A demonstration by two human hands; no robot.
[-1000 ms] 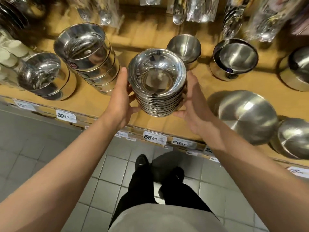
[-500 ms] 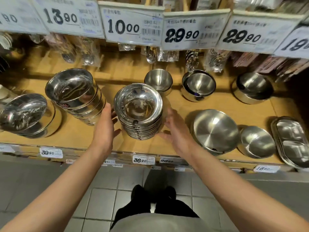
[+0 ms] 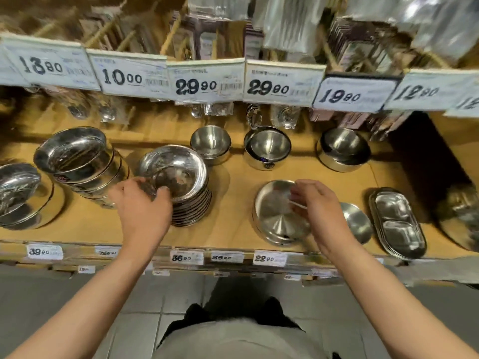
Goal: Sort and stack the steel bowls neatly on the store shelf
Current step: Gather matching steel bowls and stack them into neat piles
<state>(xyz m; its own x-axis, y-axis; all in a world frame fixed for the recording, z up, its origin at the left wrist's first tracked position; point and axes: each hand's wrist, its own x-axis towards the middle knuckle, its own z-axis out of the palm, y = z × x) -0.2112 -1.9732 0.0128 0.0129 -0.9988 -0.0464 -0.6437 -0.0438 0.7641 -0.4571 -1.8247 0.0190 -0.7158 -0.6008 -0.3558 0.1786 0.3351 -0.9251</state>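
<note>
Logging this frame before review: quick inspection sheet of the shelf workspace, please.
Surface: wooden shelf, price tags along its front edge.
Job's things: stack of shallow steel bowls standing left of centre; tilted stack of deeper bowls to its left; upturned steel bowl right of centre.
Clutter: single bowls at the back, divided steel trays at right.
Grippers: left hand fingers curled over the shallow stack's near rim; right hand above the upturned bowl, contact blurred.
Cables: nothing seen.
Surroundings: upper price labels, hanging packaged utensils, tiled floor.
</note>
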